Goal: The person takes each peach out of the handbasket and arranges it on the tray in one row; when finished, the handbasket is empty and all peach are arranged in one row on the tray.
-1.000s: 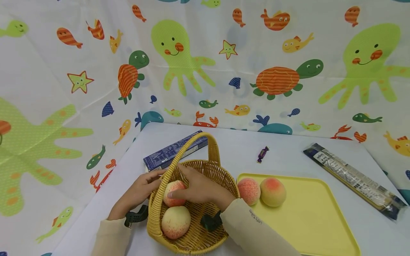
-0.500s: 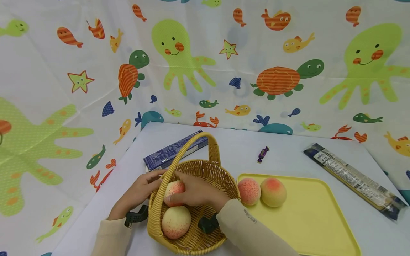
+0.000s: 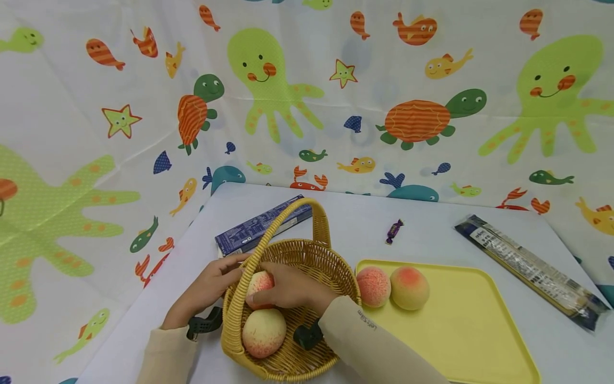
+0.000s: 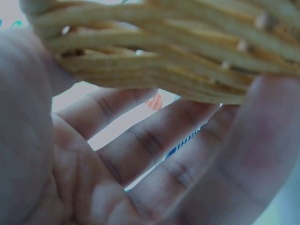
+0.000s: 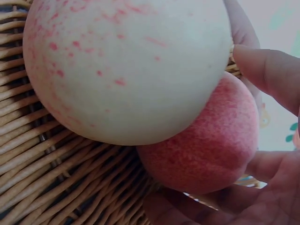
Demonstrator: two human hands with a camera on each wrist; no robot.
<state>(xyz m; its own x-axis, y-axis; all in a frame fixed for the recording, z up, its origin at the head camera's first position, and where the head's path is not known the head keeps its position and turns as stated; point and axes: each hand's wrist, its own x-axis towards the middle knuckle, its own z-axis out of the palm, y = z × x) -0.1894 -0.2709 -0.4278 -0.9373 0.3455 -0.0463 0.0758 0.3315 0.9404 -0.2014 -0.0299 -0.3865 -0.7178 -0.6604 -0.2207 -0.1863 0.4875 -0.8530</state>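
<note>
A yellow wicker basket (image 3: 345,277) with a tall arched handle stands on the white table. At its left side my left hand (image 3: 216,285) grips the woven rim; the left wrist view shows its fingers (image 4: 145,140) against the wicker (image 4: 140,70). My right hand (image 3: 297,288) reaches inside the basket, its fingers and thumb around a pinkish-red peach (image 5: 215,140) near the left wall. Nearer the front, a paler peach (image 3: 264,333) with red speckles lies in the basket. In the right wrist view that pale peach (image 5: 131,70) partly covers the held one.
A yellow tray (image 3: 470,320) to the right of the basket bears two peaches (image 3: 409,288) at its left end. Behind the basket lies a long blue box (image 3: 259,226). A purple wrapped candy (image 3: 394,231) and a long dark packet (image 3: 527,269) lie farther back and right.
My right hand has shifted slightly left and closed in around the reddish peach, its forearm following. My left hand and the basket look the same.
</note>
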